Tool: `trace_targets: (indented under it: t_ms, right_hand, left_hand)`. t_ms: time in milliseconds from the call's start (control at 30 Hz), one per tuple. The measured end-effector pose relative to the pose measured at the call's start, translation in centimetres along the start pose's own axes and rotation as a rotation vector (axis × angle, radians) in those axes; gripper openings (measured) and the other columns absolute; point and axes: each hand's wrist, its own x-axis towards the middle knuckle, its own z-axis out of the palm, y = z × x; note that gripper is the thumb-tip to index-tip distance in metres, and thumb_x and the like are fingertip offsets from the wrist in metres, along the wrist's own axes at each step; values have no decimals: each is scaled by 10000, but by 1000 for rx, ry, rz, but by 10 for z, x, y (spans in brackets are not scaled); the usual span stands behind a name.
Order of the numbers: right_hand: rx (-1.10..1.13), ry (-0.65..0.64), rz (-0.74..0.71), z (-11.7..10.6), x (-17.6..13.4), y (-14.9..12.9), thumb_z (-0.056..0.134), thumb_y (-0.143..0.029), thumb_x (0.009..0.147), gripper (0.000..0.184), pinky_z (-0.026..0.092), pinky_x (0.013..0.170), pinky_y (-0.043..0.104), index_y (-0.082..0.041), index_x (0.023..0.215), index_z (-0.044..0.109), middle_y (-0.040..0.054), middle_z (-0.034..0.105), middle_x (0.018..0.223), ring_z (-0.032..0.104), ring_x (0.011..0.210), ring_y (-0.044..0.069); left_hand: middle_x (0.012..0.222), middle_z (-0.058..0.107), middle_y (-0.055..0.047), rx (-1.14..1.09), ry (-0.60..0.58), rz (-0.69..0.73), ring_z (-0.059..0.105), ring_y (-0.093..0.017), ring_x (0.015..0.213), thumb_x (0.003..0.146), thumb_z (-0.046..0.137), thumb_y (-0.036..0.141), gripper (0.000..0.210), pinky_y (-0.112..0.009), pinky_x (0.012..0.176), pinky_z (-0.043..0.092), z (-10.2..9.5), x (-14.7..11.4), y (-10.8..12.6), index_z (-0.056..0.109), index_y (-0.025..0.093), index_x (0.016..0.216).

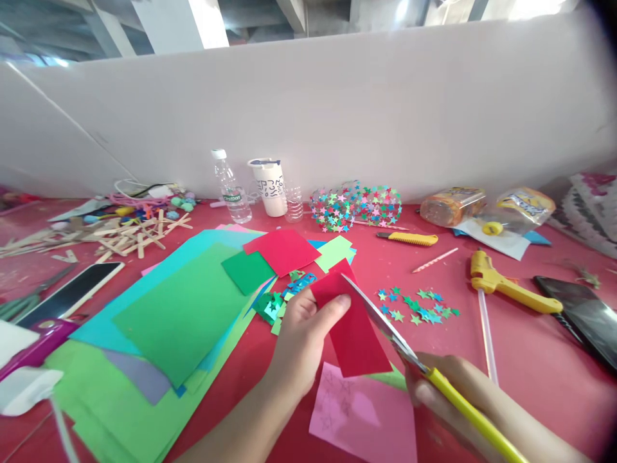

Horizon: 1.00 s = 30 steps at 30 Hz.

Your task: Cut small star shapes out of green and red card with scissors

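My left hand (pixel 303 334) pinches a small red sheet of paper (pixel 357 341) between thumb and fingers above the table. My right hand (pixel 448 386) grips a pair of scissors (pixel 395 337) with yellow handles. Their blades lie along the right edge of the red paper, with the tip near its upper corner; whether the blades are apart is hard to tell. Below the paper lies a pink sheet (pixel 364 415) with star outlines drawn on it. Green paper scraps (pixel 270 308) rest just left of my left hand, and small cut stars (pixel 419 308) lie beyond my right hand.
Coloured paper sheets (pixel 187 302) cover the left of the red table. A phone (pixel 72 292) and wooden sticks (pixel 130 235) lie farther left. Along the back stand a water bottle (pixel 234 193) and cup (pixel 270 190). At right are a yellow cutter (pixel 409 238) and glue gun (pixel 511 286).
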Motion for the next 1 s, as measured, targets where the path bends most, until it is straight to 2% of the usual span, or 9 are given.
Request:
trace_targets:
  t_ms: [100,167,233,367,467,567,733,900,1000]
  right_hand:
    - [39,64,107,1,-3,-6,321,-931,767,692,176,401,251,-245,707,385,-76,391,612,314,459,84]
    - [55,106,134,2,-4,-9,387,-927,753,686,176,403,248,-243,707,413,-75,391,609,332,464,90]
    - [49,124,129,4,-4,-9,407,-909,770,670,191,409,247,-242,701,426,-83,369,586,322,459,93]
    - [-8,181,103,8,-1,-3,293,-972,712,723,213,453,269,-254,676,374,-89,324,578,296,479,105]
    - [-25,175,71,8,2,1,286,-957,743,709,229,497,288,-255,682,365,-88,313,581,292,501,114]
    - [-57,151,28,7,4,3,303,-934,774,689,217,498,290,-255,667,355,-87,310,571,278,503,115]
    - [-32,229,36,9,4,5,322,-926,777,684,227,473,281,-254,660,372,-78,321,573,307,492,121]
    - [-78,200,32,9,4,5,298,-923,784,684,214,505,298,-254,664,373,-82,307,572,281,504,124]
    - [-93,212,21,7,4,2,295,-923,787,683,232,515,293,-255,657,354,-81,278,601,284,529,134]
  left_hand:
    - [861,772,-59,-14,5,4,711,-193,769,837,727,236,142,-287,679,545,3,0,1,763,174,960]
    - [875,768,-59,-23,-9,-1,705,-186,780,847,720,238,145,-283,683,543,3,0,1,759,173,971]
    - [856,760,-50,-30,-12,-9,690,-169,759,851,722,238,109,-273,679,535,2,0,1,752,170,931]
    - [766,712,-7,-51,-18,-16,641,-128,683,857,722,223,46,-252,658,512,-1,0,-1,728,178,864]
    - [695,663,14,-47,-2,-22,603,-110,629,849,729,223,64,-237,624,490,-2,0,-1,709,178,808]
    - [710,676,8,-54,-9,-24,611,-120,630,849,723,220,54,-244,618,484,-1,0,-1,706,182,815]
    - [714,673,8,-77,-23,-40,616,-124,646,845,722,208,77,-256,644,494,-1,1,0,685,179,783]
    - [635,601,38,-71,-18,-53,561,-94,569,855,718,218,127,-230,583,460,-1,1,-1,650,184,753]
    - [661,618,27,-72,-29,-59,575,-103,571,855,714,228,114,-246,595,475,-1,1,-1,651,181,773]
